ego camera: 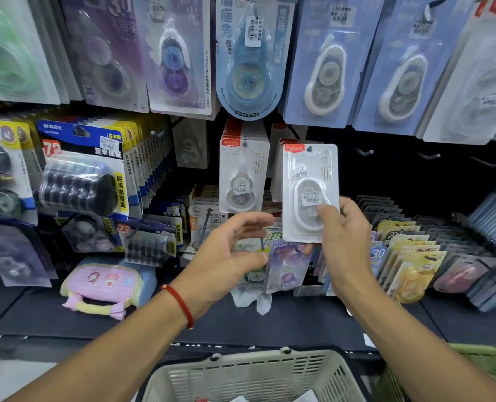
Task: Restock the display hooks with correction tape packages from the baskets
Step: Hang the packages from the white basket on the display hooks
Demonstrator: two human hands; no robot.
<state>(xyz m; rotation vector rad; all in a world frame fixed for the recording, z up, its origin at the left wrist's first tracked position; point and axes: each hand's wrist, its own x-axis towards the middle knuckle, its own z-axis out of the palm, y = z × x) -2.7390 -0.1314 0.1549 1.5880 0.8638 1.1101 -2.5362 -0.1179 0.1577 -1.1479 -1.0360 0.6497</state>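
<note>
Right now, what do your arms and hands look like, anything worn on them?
Both forearms are bare, with no sleeves in view. The left wrist carries a thin red cord bracelet. The left hand and right hand wear no gloves, and no rings or watch show. Nothing is worn on the right wrist.

The right hand (pixel 344 242) covers the lower right corner of the white package (pixel 310 192). The hook through its hole cannot be made out. The basket (pixel 249 375) is cut off by the bottom edge. The top-row packages (pixel 249 53) run past the upper edge, their small print blurred. The left hand (pixel 226 256) hides packages behind it.
</note>
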